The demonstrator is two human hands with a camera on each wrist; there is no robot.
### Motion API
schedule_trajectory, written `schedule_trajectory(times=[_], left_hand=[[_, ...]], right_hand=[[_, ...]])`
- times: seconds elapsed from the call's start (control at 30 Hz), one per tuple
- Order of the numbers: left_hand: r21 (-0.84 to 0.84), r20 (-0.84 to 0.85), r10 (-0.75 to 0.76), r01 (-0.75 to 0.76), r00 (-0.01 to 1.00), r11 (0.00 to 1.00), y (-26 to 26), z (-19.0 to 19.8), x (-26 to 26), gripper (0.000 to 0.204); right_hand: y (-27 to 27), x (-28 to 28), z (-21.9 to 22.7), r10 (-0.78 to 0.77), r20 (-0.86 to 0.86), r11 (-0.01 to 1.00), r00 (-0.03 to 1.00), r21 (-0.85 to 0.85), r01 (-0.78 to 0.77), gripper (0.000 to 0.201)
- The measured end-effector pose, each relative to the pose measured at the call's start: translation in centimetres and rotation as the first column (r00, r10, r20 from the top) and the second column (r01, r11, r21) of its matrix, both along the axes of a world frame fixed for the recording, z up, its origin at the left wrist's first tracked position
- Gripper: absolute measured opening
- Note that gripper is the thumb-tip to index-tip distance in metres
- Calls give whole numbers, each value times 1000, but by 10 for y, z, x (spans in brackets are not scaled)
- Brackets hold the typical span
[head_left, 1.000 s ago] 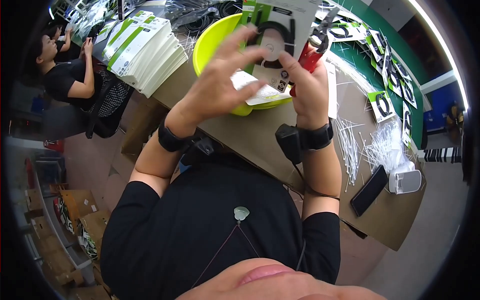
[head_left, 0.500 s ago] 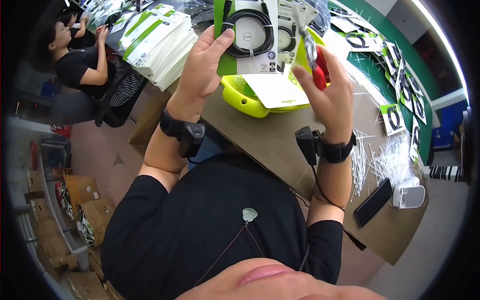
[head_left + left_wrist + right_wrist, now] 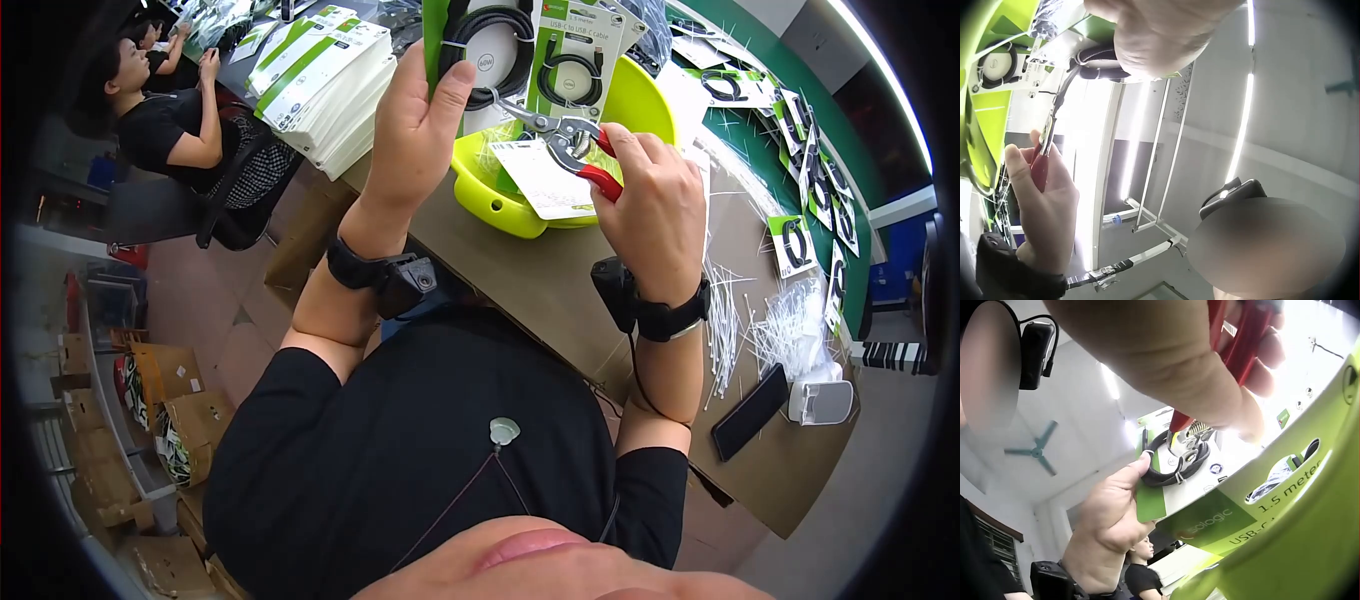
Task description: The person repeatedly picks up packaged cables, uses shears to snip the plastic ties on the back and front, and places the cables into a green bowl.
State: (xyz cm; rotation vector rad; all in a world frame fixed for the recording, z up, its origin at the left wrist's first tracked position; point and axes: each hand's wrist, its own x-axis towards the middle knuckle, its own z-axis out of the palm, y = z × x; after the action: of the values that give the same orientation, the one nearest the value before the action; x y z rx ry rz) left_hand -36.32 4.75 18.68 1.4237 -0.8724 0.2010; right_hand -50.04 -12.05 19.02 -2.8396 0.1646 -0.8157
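Note:
Between thumb and fingers, my left hand (image 3: 420, 130) holds a green-and-white card upright, with a coiled black cable (image 3: 508, 25) fastened to it by white cable ties. My right hand (image 3: 655, 200) grips red-handled pruning shears (image 3: 570, 135). Their tips reach left to the white cable tie (image 3: 487, 97) at the bottom of the coil. In the right wrist view the shears' spring (image 3: 1199, 429) shows in front of the card. Behind the shears, another carded cable (image 3: 572, 78) and a white card (image 3: 545, 180) stand in a lime-green basin (image 3: 500, 212).
A stack of cards (image 3: 325, 90) lies at the left, beyond it a seated person (image 3: 165, 125). Loose white cable ties (image 3: 722, 330), a plastic bag of ties (image 3: 795, 325) and a phone (image 3: 750, 412) are on the right of the table. Carded cables (image 3: 790, 245) lie on the green surface.
My left hand went from spread fingers before the carded cable to holding it up at the left. The shears in my right hand swung leftward, their tips coming to the lower cable tie.

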Motion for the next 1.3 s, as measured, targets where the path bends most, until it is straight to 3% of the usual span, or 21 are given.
schedule_trajectory(times=[0.2,0.4,0.63,0.7,0.77,1.07,1.2,1.27,1.3], left_hand=[[53,94,48,-53,994,997,0,3,-3,20],[-18,-47,-29,29,998,999,2,2,3,20],[-82,-196,-124,110,973,991,0,-7,6,20],[-152,-258,-186,151,948,977,-2,-9,9,19],[-139,-240,-178,147,954,979,-2,-7,8,19],[21,-47,-84,86,995,996,0,-7,5,21],[45,-51,-117,119,992,992,3,-5,3,22],[56,-61,-135,138,989,989,3,-3,2,23],[-75,-208,-214,202,955,976,1,-1,2,23]], right_hand=[[2,0,-1,-9,29,1000,1000,-5,9,48],[11,-1,1,-36,152,996,988,-81,49,49],[-2,4,-10,-28,-79,999,996,25,30,52],[-1,3,-6,-29,-34,1000,999,0,29,52],[-1,2,-2,-26,47,998,999,-49,29,53],[0,0,-1,-24,61,997,998,-69,28,53],[-8,-1,-5,1,-67,1000,998,-28,-3,52],[-12,0,-7,52,-67,994,996,100,-45,49],[-13,1,-7,77,-62,985,995,161,-66,47]])
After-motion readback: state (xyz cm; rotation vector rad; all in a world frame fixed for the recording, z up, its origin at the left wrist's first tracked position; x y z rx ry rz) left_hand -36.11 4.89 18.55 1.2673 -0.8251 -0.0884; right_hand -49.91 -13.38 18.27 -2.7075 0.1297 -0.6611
